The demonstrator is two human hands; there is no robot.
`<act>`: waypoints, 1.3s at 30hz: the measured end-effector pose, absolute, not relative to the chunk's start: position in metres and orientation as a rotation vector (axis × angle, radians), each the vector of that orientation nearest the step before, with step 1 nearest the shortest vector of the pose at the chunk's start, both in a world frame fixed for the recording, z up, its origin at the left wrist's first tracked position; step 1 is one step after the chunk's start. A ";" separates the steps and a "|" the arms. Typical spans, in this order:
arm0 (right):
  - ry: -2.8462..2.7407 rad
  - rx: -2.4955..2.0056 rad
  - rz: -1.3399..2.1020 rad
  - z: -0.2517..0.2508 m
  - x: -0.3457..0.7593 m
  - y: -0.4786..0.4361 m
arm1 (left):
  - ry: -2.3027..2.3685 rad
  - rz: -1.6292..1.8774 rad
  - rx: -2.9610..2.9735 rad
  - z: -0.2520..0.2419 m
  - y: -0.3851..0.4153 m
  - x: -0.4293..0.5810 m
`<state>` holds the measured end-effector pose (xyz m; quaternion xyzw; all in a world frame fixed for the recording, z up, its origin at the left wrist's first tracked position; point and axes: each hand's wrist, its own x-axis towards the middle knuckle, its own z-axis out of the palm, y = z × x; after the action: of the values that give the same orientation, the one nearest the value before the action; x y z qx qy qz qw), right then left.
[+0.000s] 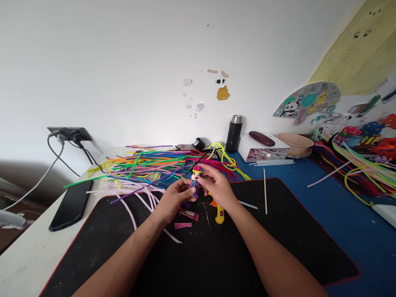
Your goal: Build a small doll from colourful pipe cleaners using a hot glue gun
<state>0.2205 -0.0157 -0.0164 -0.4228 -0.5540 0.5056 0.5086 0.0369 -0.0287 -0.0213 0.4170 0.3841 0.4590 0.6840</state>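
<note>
A small doll [196, 176] made of pipe cleaners is held upright above the black mat. It has a pale face, black hair, a pink and yellow hat, and a purple and green body. My left hand [175, 199] pinches the body between thumb and fingers. From the other side, my right hand [219, 187] has its fingers closed at the head and hat. Below my right hand lies a yellow glue gun [220, 215], its front part covered by the hand. A red labelled item [189, 214] and a short pink piece [183, 225] lie below the doll.
Many coloured pipe cleaners [148, 163] are piled behind the black mat [297, 235]. A phone [69, 204] lies at left. At the back stand a black thermos [234, 135], a white box [251, 154] and a bowl [295, 143]. A thin stick [265, 192] lies at right.
</note>
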 end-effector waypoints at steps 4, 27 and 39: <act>-1.340 -1.018 1.217 -0.016 0.221 -0.016 | 0.861 1.029 0.941 -0.021 -0.029 0.037; -1.232 -0.960 1.290 -0.014 0.223 -0.015 | 0.754 1.145 0.861 -0.006 -0.022 0.021; -1.314 -0.992 1.276 -0.022 0.215 -0.016 | 0.659 0.990 0.763 -0.008 -0.021 0.018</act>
<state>0.2155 -0.0163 -0.0216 -0.4111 -0.5446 0.5286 0.5050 0.0176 -0.0205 -0.0081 0.3506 0.3026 0.4547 0.7608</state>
